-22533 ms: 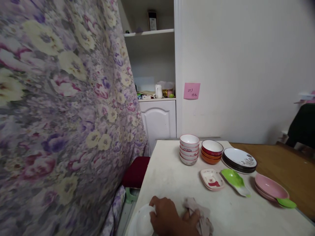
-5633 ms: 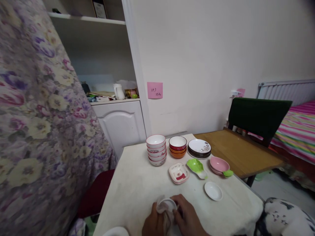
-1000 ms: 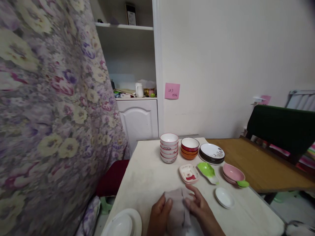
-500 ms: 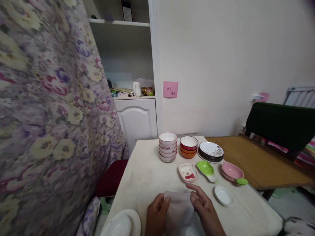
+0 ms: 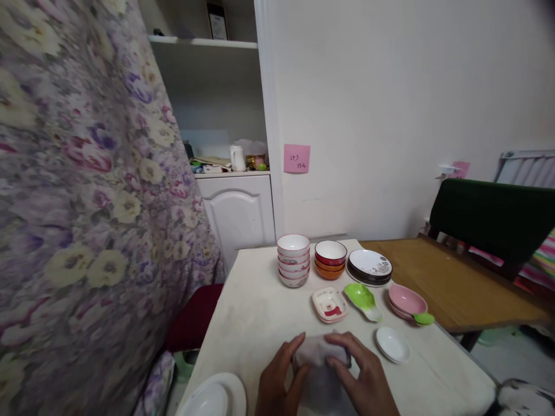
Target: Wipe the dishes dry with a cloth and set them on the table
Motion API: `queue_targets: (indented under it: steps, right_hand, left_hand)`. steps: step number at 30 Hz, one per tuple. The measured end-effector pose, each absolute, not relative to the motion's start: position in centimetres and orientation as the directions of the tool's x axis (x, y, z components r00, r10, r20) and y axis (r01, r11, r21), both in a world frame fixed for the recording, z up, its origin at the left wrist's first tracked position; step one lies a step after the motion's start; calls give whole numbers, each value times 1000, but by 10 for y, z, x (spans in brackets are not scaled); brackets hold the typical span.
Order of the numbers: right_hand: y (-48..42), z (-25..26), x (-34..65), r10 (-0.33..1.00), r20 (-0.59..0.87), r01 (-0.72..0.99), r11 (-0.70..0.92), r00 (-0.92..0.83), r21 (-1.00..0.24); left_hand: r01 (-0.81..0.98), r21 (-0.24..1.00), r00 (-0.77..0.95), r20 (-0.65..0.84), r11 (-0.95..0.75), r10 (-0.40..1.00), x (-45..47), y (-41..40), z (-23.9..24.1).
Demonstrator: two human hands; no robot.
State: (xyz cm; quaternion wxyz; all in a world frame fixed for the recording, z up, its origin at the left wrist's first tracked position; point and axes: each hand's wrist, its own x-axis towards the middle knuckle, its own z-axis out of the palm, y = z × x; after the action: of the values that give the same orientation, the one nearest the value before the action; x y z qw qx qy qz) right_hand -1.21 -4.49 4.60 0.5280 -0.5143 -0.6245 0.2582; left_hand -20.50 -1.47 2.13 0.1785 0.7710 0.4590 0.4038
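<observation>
Grey cloth [image 5: 318, 351], pinched from both sides

My left hand [image 5: 277, 378] has its thumb and fingers clamped on the cloth's left end; my right hand [image 5: 368, 375] grips the other end likewise. Whether anything is wrapped inside, I can't tell. I'd judge this to be folding or bunching, and the next move to call for an even grip from both sides.

Beyond my fingertips, on the pale tabletop [image 5: 247, 312], lies a square dish [image 5: 329, 303], with a stack of red-rimmed bowls [image 5: 293, 261] farther off. Right of my fingers sit a small white dish [image 5: 392, 344] and, past it, pink dishes [image 5: 407, 300]. Nearer me, left of my fingers, a white plate [image 5: 239, 398] runs out of view. Far left hangs a floral curtain [image 5: 95, 173]; well beyond my fingertips, a pink note [image 5: 297, 159] is on the wall [image 5: 390, 104].
</observation>
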Motion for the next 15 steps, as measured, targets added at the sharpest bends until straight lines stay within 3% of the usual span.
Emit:
queue_targets:
  steps: [5, 8, 12, 15]
  right_hand:
    - [-41, 36, -9, 912, 408, 407, 356, 44, -841]
    - [-41, 28, -7, 891, 454, 482, 387, 26, -786]
    - [-46, 34, -9, 832, 553, 524, 453, 41, -721]
    - [-45, 44, -15, 911, 412, 291, 387, 28, -875]
  left_hand:
    - [657, 511, 207, 585, -554, 784, -203, -16, 24]
    - [631, 517, 187, 622, -578, 760, -201, -19, 26]
    - [387, 746, 115, 544, -542, 831, -195, -21, 28]
    - [140, 947, 3, 291, -289, 957, -192, -22, 36]
